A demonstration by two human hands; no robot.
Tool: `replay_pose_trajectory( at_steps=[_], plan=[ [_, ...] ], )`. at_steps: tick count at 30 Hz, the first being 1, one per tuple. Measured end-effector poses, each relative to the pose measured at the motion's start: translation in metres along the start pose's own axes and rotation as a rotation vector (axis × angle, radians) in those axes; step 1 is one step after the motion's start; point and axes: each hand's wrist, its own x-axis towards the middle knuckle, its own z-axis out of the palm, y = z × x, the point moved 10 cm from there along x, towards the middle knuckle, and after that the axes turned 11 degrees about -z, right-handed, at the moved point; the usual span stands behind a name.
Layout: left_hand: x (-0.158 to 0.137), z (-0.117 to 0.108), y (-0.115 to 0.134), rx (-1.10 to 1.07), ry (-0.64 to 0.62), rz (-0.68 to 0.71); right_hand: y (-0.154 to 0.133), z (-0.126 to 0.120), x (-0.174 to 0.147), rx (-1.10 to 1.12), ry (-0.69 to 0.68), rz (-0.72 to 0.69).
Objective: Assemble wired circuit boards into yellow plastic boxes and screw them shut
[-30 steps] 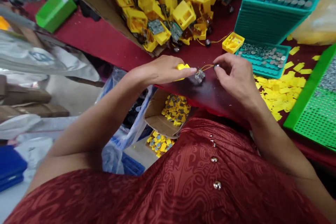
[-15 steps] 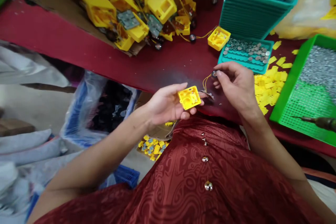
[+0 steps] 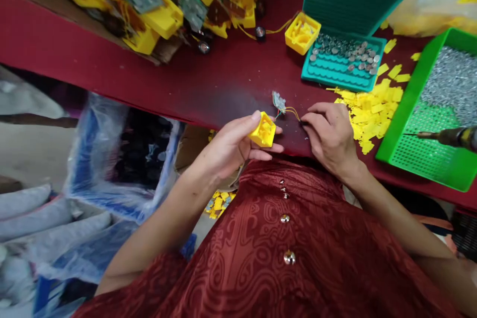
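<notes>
My left hand (image 3: 236,144) holds a small yellow plastic case (image 3: 264,130), tilted so its open inside faces up and right. A small circuit board (image 3: 278,101) hangs just beyond the case, joined to it by thin red and green wires. Yellow wires (image 3: 293,110) run from the board to my right hand (image 3: 330,134). Its thumb and fingertips pinch a small round black part at the wire ends, mostly hidden by the fingers. Another yellow case (image 3: 302,33) leans on the teal tray (image 3: 341,83), which has button cells and screws in it.
Yellow cases with boards and wires (image 3: 149,10) are heaped at upper left. Loose yellow pieces (image 3: 376,109) lie right of my hand. A green basket (image 3: 395,156) holds metal pins, with a screwdriver (image 3: 443,135) across it. Stacked teal trays (image 3: 339,0) stand behind.
My left hand has turned the case to a steeper tilt. The board has swung up beyond it, and my right hand has moved lower in view, still pinching the round part.
</notes>
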Motion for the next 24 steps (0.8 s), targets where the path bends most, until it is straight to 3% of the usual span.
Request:
replay_pose_trajectory(
  at_steps=[4, 9, 15, 24],
  plan=[
    [-0.001, 0.000, -0.001, 0.041, -0.009, 0.032, -0.004, -0.009, -0.008, 0.053, -0.016, -0.045],
    [0.000, 0.002, -0.005, -0.021, -0.021, 0.038, 0.000, -0.012, -0.002, 0.035, -0.034, -0.004],
    [0.001, 0.003, -0.002, -0.083, 0.039, 0.055, -0.005, 0.006, 0.000, -0.099, -0.184, 0.019],
    [0.006, 0.001, 0.001, -0.103, 0.121, 0.155, -0.003, 0.020, 0.007, -0.123, -0.493, 0.210]
  ],
)
